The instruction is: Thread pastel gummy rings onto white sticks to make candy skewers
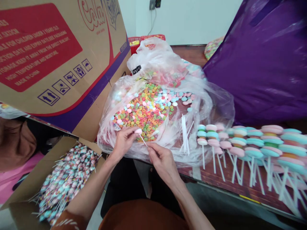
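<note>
A dark reddish-brown wooden surface is set in front of a pale wall, on which an outlet with a hanging cord is mounted. The right rear is screened by a purple sheet. The left side is bounded by a printed cardboard panel; below it, an open carton is filled with candy sticks. A red basket is placed at the rear.

A clear plastic bag is spread on the surface. Ring candies and pink and blue discs are piled on it; loose white sticks are laid near its right side. Stacked lollipops are arranged in rows farther right.

At the near edge of the bag, a pink candy is pinched between the fingertips of the left hand. A thin white stick is pinched in the right hand, its upper end at the candy; whether the candy is pierced cannot be clearly seen.
</note>
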`<state>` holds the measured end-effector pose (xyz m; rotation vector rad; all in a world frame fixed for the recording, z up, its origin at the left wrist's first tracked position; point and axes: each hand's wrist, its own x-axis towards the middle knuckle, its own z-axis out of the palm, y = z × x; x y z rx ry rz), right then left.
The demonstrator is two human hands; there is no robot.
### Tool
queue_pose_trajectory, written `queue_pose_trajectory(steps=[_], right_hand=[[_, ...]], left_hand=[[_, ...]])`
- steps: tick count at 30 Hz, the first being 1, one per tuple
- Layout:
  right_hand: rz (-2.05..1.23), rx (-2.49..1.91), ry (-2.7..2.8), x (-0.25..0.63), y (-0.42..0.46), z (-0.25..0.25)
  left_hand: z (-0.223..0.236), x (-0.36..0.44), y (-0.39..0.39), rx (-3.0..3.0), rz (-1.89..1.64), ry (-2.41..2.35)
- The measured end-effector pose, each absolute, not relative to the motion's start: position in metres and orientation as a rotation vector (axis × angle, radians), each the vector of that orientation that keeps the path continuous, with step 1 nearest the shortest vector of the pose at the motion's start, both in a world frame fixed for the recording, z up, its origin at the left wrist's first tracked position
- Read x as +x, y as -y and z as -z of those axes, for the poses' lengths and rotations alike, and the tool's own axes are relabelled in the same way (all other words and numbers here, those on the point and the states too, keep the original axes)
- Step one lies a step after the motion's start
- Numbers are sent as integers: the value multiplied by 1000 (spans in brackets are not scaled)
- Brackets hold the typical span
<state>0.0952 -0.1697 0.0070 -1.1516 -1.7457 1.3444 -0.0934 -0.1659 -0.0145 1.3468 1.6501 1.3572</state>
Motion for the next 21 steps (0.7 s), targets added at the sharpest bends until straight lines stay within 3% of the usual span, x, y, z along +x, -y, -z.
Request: queue_pose_trajectory(steps=[12,21], right_hand=[[-1039,-1218,1755,80,178,-5],[-949,-1396,1670,122,168,8]], left_hand=[[-1,-60,199,1587,-1207,-1648],[5,-53,132,1955,-1014,-1937]])
